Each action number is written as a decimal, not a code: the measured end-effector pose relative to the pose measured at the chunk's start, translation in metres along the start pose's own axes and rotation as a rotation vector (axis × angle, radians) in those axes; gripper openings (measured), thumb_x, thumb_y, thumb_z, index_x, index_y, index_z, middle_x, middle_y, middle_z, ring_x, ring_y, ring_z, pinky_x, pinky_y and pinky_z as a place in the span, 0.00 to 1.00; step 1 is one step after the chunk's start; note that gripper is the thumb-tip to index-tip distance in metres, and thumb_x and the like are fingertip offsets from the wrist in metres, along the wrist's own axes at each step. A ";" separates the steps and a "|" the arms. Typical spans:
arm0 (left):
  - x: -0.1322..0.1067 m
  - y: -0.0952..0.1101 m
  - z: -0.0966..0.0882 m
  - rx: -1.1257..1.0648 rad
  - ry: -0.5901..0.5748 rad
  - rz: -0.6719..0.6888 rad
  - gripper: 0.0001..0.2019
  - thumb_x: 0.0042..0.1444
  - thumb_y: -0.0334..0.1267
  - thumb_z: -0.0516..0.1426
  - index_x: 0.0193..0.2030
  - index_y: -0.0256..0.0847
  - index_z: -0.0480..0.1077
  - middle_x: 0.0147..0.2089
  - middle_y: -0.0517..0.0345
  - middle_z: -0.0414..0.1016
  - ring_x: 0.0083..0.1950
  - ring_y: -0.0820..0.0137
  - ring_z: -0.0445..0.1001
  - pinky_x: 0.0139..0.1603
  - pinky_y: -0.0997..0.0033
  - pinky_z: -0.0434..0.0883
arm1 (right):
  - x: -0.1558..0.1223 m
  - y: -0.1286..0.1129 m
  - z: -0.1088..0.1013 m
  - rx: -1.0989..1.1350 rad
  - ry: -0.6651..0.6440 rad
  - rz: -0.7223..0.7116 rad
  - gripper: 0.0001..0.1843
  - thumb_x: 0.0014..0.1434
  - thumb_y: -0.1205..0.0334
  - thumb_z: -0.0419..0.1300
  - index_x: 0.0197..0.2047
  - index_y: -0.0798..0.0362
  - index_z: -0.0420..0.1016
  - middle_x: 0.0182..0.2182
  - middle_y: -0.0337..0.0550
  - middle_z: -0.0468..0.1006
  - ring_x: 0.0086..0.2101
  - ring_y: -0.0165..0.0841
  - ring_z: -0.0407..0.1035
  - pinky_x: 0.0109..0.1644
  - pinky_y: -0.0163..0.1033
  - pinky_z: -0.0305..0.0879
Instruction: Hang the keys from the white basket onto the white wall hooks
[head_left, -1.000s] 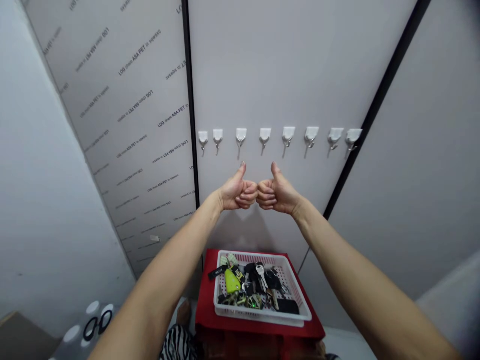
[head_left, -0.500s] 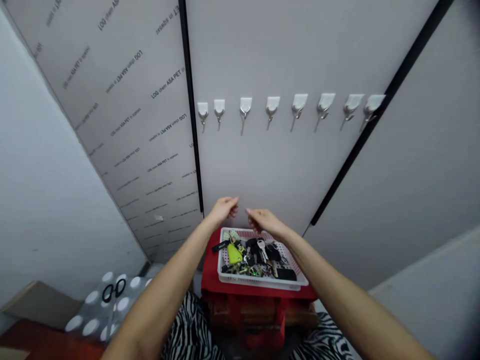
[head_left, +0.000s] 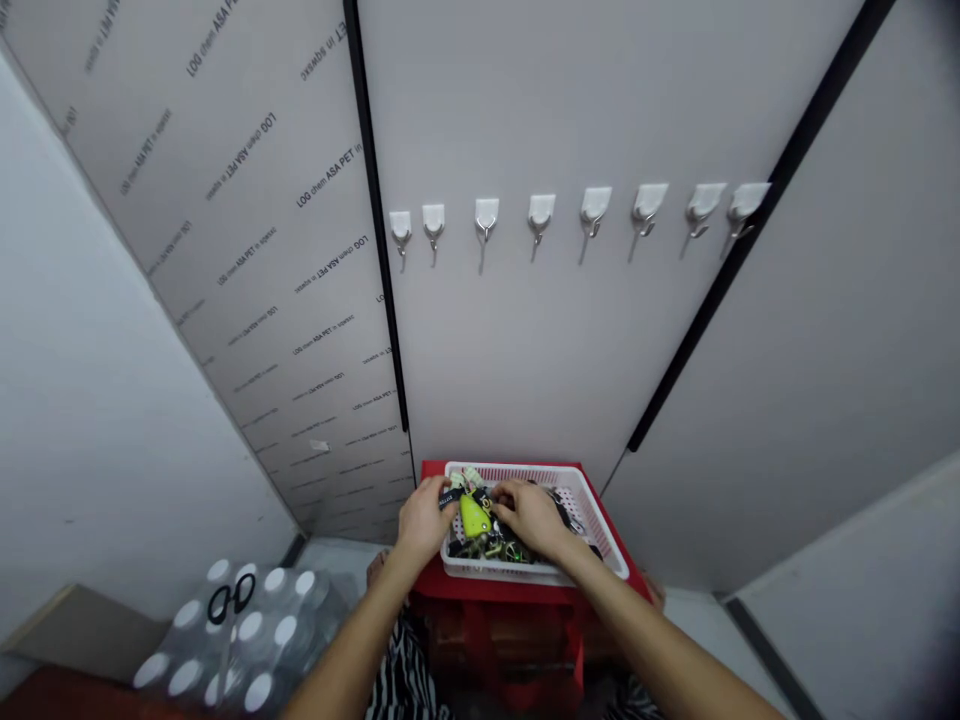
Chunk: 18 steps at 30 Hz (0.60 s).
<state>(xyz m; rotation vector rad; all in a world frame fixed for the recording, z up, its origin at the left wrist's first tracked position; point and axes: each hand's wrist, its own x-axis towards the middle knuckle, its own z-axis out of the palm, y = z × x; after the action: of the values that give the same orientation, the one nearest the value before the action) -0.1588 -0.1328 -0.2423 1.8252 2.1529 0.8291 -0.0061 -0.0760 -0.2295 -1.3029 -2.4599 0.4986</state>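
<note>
A white plastic basket [head_left: 592, 500] full of keys and key fobs sits on a red stand [head_left: 517, 595] against the wall. My left hand [head_left: 421, 520] rests at the basket's left rim, fingers curled near a black tag and a yellow-green fob [head_left: 473, 517]. My right hand [head_left: 534, 517] reaches into the basket over the pile of keys, fingers bent down among them. Whether either hand grips a key is hidden. A row of several white wall hooks [head_left: 540, 212] hangs above, all bare.
A shrink-wrapped pack of bottles with white caps [head_left: 232, 650] stands on the floor at lower left, beside a cardboard piece [head_left: 67, 620]. Black vertical strips [head_left: 375, 230] divide the grey wall panels. Zebra-patterned fabric [head_left: 401, 680] shows below the stand.
Both hands dropped from a thumbs-up in front of the hooks down into the basket. The view tilted down, so the hooks sit higher in the picture.
</note>
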 end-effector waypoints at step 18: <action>0.017 0.033 -0.018 0.472 -0.024 0.319 0.12 0.45 0.31 0.46 0.37 0.42 0.64 0.40 0.53 0.63 0.45 0.64 0.54 0.46 0.61 0.48 | 0.010 -0.003 -0.001 0.111 0.044 0.000 0.07 0.43 0.68 0.49 0.28 0.54 0.65 0.28 0.41 0.68 0.33 0.30 0.59 0.36 0.35 0.51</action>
<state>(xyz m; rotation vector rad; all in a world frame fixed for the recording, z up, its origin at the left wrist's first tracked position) -0.1435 -0.1196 -0.2062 2.4351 2.2107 0.3589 -0.0128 -0.0692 -0.2268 -1.2561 -2.3614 0.5907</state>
